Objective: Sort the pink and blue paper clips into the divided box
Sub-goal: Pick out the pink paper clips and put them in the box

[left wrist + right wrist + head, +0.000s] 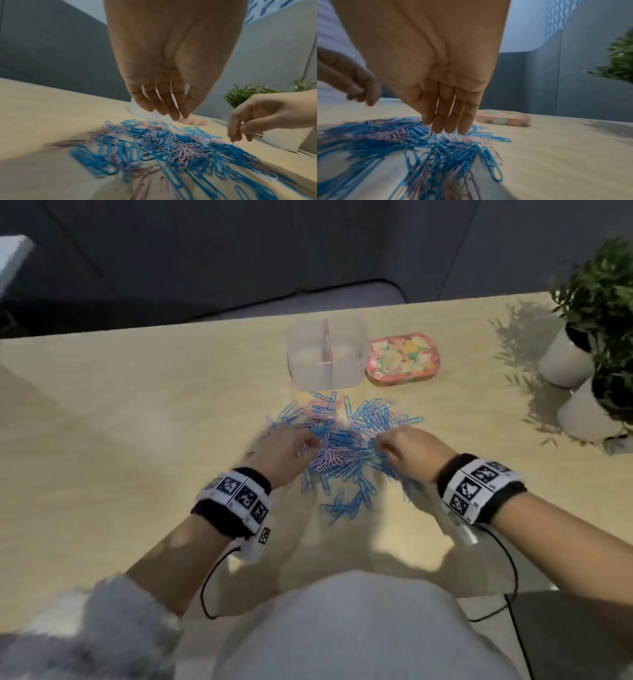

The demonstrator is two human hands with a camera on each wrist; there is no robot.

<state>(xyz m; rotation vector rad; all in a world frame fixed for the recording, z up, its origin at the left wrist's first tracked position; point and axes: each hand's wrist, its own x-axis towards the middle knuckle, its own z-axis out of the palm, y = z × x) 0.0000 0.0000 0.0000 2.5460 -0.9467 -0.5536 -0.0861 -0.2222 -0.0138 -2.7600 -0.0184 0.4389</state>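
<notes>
Fingers hang loose in both grips, our left hand [286, 451] and right hand [409, 453] holding nothing over the mixed paper clips [342, 446] heaped on the worktop [137, 405]. Beyond them the divided box [325, 354] looks empty; we judge sorting barely begun.

No words, brands or numbers can be read anywhere; the wristbands [239, 501] carry only black-and-white square code markers, not lettering; the patterned tin [400, 359] on the table [137, 405] shows blurred colours, no legible print.
</notes>
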